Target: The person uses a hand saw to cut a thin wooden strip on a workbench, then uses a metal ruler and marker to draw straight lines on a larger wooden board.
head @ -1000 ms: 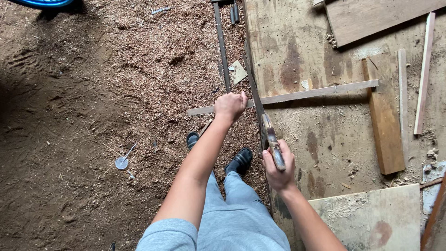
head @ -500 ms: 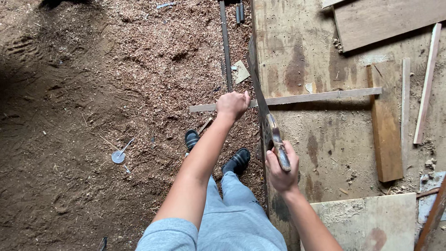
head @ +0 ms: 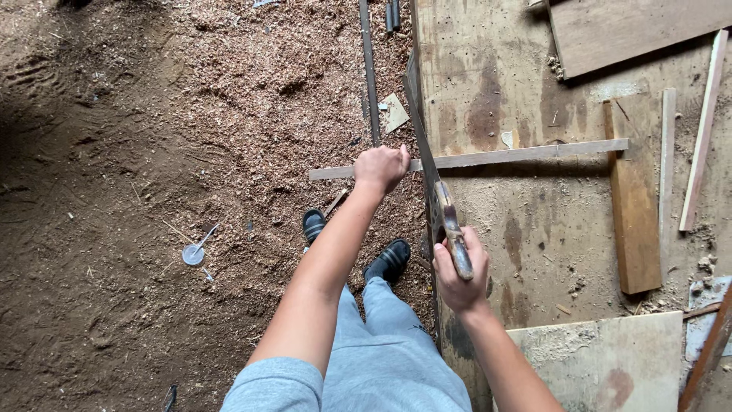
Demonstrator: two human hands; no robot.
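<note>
where it crosses the long thin pale strip (head: pixel 526 155), right hand's (head: pixel 457 267) clenched handsaw (head: pixel 427 168).

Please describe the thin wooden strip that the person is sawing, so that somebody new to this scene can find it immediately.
Look at the stained plywood bench top on the right side. One long, thin strip lies across it and sticks out over the sawdust floor, where the left hand grips it. It is the only strip lying crosswise, and the saw in the right hand meets it at the bench edge.
</note>
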